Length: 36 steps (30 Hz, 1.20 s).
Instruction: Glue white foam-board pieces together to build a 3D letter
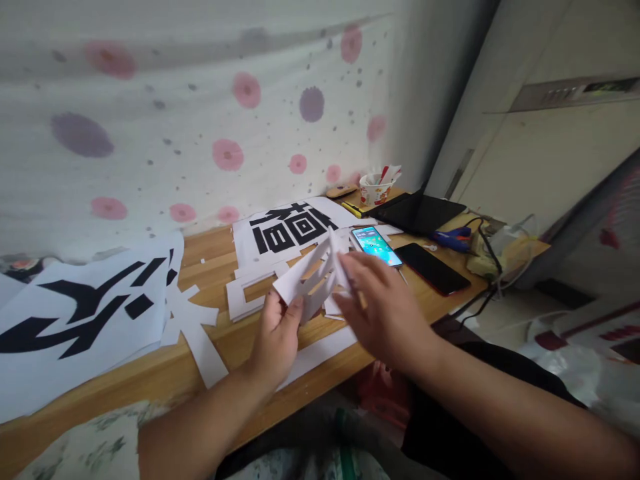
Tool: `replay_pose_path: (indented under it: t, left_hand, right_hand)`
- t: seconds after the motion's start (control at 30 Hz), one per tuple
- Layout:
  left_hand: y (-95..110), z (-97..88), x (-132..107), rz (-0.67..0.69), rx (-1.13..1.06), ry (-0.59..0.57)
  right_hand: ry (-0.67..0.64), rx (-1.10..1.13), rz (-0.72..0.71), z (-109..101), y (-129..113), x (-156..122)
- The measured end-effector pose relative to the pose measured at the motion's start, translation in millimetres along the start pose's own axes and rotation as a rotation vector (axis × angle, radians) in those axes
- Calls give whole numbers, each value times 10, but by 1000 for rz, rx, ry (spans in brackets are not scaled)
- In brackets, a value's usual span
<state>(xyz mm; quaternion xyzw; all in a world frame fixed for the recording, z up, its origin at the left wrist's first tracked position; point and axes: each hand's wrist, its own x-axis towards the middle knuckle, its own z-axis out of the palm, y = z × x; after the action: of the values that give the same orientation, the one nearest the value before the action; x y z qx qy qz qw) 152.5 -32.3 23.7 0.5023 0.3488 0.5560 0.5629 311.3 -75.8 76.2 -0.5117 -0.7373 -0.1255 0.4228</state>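
Both of my hands hold up a white paper cutout with slots cut through it, above a wooden table. My left hand pinches its lower left edge between thumb and fingers. My right hand grips its right side, fingers closed over the paper. Under the cutout lie white paper offcuts and a long strip.
A sheet with a large black character lies behind the cutout; another big printed sheet lies left. Right of my hands are a lit phone, a dark phone, a black tablet, a paper cup, blue-handled pliers and cables.
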Motion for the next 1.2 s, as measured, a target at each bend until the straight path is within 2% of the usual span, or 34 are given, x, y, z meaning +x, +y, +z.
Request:
replay_pose_path:
  t: [0.1, 0.23, 0.33, 0.43, 0.53, 0.67, 0.73, 0.8, 0.9, 1.0, 1.2]
  left_hand:
    - [48, 16, -59, -101, -141, -68]
    - [134, 49, -56, -168, -280, -67]
    - [134, 59, -25, -154, -233, -11]
    - [98, 42, 17, -205, -168, 81]
    - [80, 10, 62, -178, -109, 94]
    - [111, -1, 91, -112, -78, 42]
    - [135, 12, 81, -154, -90, 12]
    - [153, 31, 59, -195, -111, 0]
    - [156, 52, 20, -225, -128, 4]
    - [131, 46, -12, -253, -139, -10]
    - [74, -6, -44, -194, -98, -153]
  right_hand:
    - [-178, 26, -122, 159, -140, -59]
    - [-234, 57, -179, 151, -111, -67]
    - [-313, 131, -208, 116, -27, -53]
    - [-399, 182, -253, 123, 84, -59]
    - [-359, 183, -321, 107, 238, -67]
    - [-190, -52, -343, -13, 473, -21]
    - [-174, -115, -321, -62, 572, 7]
    - [-217, -77, -308, -72, 634, 17]
    - [-275, -14, -304, -27, 648, -1]
    - [-244, -19, -302, 41, 597, -33]
    - [-206, 11, -298, 116, 488, -62]
